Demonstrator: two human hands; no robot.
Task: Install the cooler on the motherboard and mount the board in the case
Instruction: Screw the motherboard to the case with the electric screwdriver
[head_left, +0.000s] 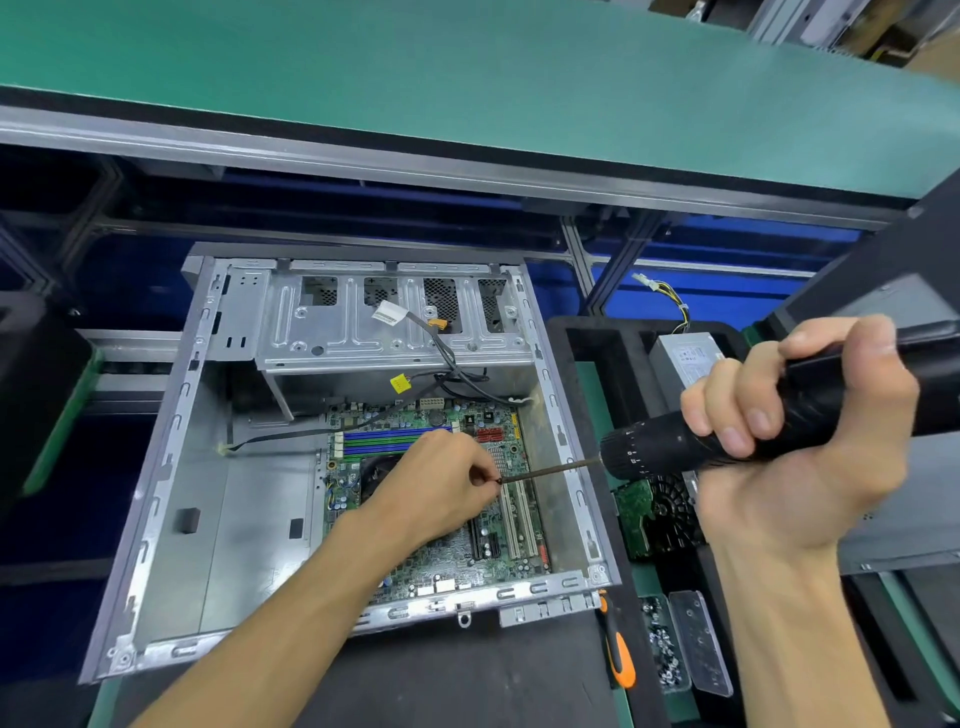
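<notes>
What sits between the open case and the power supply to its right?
In the head view, only the black foam tray's wall lies between the case and the power supply.

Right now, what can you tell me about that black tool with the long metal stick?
It is an electric screwdriver, black, with a fat round body and a ribbed collar bearing small white marks. A thin, dark metal bit sticks out of its front. It lies almost level, pointing left over the open case and the motherboard. The right hand grips its body. The left hand pinches something small and dark at the bit's tip, probably a screw. Its back end runs out of view.
</notes>
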